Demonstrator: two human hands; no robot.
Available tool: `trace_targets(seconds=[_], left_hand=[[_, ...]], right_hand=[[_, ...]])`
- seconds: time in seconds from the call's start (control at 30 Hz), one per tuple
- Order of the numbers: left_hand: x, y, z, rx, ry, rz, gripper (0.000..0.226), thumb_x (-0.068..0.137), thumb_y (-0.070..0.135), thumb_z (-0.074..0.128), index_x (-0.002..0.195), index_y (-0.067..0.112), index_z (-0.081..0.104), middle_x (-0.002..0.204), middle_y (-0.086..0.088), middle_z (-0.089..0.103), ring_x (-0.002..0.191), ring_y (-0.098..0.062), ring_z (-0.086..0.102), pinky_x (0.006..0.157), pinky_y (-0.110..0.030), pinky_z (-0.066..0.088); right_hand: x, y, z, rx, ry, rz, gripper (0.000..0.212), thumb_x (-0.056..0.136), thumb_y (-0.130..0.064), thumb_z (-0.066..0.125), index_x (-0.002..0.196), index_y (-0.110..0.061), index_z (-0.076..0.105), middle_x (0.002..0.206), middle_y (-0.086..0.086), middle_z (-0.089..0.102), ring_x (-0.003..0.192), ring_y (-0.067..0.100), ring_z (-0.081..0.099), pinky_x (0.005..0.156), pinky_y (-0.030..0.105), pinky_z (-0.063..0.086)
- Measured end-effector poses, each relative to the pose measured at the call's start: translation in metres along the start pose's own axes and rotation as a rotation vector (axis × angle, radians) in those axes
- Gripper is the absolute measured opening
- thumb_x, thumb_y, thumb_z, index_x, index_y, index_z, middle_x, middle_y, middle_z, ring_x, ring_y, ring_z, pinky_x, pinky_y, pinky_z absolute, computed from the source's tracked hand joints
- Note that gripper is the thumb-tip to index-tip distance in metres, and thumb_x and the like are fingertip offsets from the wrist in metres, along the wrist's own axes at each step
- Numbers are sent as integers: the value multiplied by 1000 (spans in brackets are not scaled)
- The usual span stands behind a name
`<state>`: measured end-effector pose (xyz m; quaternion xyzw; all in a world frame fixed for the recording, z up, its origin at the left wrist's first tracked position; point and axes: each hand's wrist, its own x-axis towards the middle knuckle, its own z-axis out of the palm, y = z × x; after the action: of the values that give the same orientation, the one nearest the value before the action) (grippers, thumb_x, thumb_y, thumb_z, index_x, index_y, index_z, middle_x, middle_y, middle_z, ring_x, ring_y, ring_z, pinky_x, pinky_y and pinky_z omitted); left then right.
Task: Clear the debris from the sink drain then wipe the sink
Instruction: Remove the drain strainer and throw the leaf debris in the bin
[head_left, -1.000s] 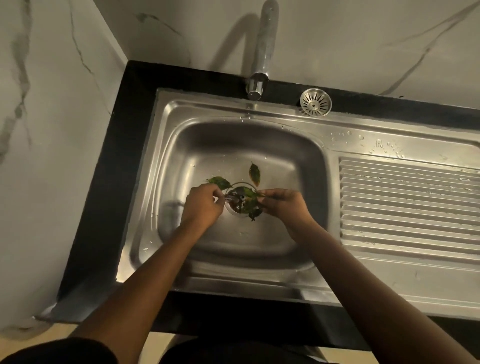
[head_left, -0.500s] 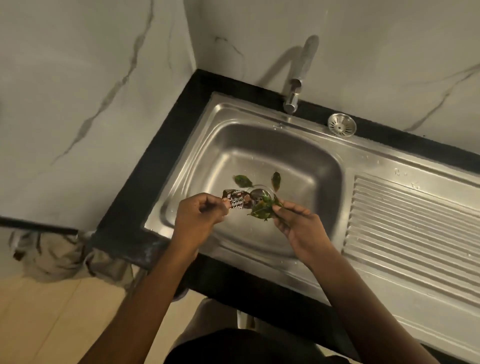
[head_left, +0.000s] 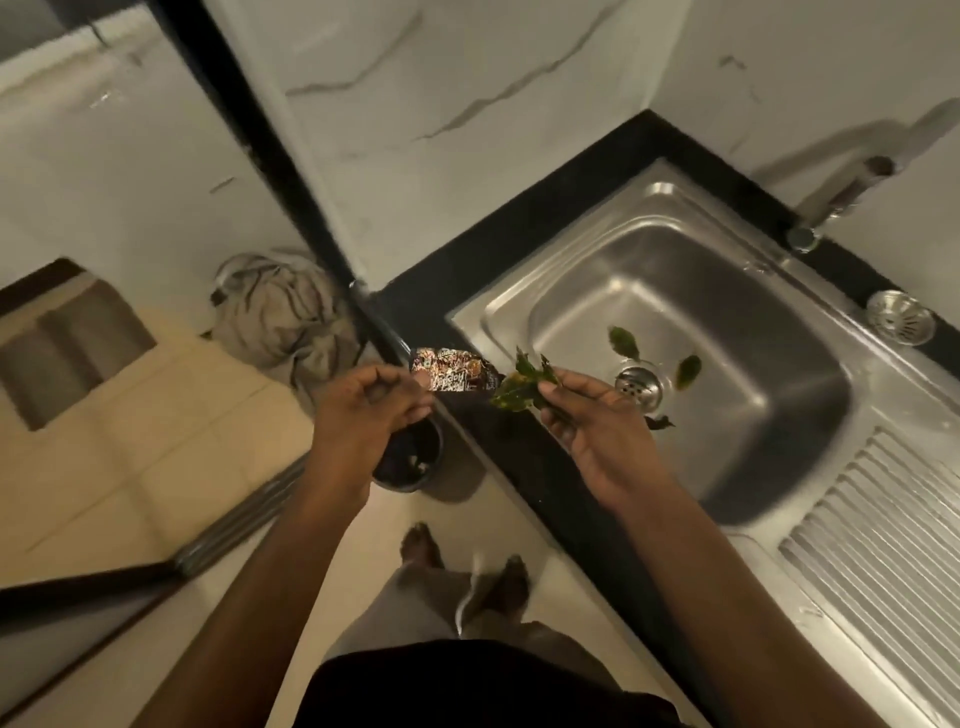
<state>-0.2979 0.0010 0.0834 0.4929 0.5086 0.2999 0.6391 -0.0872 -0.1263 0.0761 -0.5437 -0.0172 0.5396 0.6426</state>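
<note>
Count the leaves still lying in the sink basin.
3: a green leaf behind the round steel drain, another leaf right of it, a dark leaf scrap by the right hand, which may hide more.

Two leaves (head_left: 623, 340) lie in the sink (head_left: 675, 291), beside the drain (head_left: 638, 385). A bin (head_left: 410, 460) stands on the floor (head_left: 156, 441) left of the counter (head_left: 519, 457), under the left hand (head_left: 363, 410). A cloth (head_left: 280, 312) lies behind it.

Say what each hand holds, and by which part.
The left hand pinches the wrapper by one end; the right hand pinches the leaves by their lower ends.
</note>
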Motion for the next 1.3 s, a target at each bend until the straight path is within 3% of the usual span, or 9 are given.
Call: trace_targets(seconds=[0.23,0.37,0.43,0.6,0.8,0.93,1.1,1.2,1.3], left_hand=[[-7,-38,-94,30,170,-35,11,91,15,81,83,22,81,86,-10,82,86,-27,79,88,-43,64],[5,-79,-137,111,249,-79,14,92,20,80,81,28,81,83,-6,81,87,-33,78,90,-56,63],[20,-108,-156,198,280,-90,15,92,25,80,79,33,80,80,-2,80,85,-32,77,87,-59,63],[70,-196,-187,386,310,-136,17,92,31,79,81,20,78,78,2,78,77,-21,76,78,-52,63],[132,-303,-194,522,255,-190,16,94,24,76,89,8,78,88,-10,79,83,-29,75,74,-41,59],[164,-351,-184,544,253,-272,16,95,27,71,95,13,79,99,-5,80,92,-24,75,74,-33,55],[186,-390,-171,523,236,-336,17,98,28,68,104,14,78,106,-6,80,96,-25,73,73,-29,47],[196,-407,-166,536,212,-339,17,99,29,68,105,16,78,106,-6,79,96,-26,74,74,-32,53],[206,-418,-164,549,194,-352,21,98,30,69,112,17,77,112,-7,80,102,-28,74,86,-43,62]], right_hand=[[15,66,81,-133,-108,123,21,89,-4,77,108,-11,78,109,11,79,91,13,74,75,21,58],[36,123,113,-177,-83,240,17,86,-4,79,91,-20,84,97,6,80,80,11,74,71,21,60],[53,156,125,-208,-29,294,16,87,-3,78,95,-16,81,94,5,81,78,10,75,68,20,59],[118,244,133,-317,169,359,18,89,4,74,96,-12,73,77,0,78,68,14,69,60,21,57],[209,340,112,-370,388,366,17,92,11,67,95,-5,68,91,9,69,74,18,65,52,17,56],[256,385,94,-461,427,386,25,93,13,64,118,9,68,104,19,68,88,28,66,62,23,58],[304,421,81,-578,423,401,29,93,14,63,121,10,68,99,19,66,80,26,65,89,36,59],[325,438,79,-625,407,385,31,92,15,63,122,9,68,99,18,66,80,25,65,83,33,60],[339,453,77,-719,350,358,30,92,12,65,122,7,68,101,19,67,80,24,66,68,26,60]])
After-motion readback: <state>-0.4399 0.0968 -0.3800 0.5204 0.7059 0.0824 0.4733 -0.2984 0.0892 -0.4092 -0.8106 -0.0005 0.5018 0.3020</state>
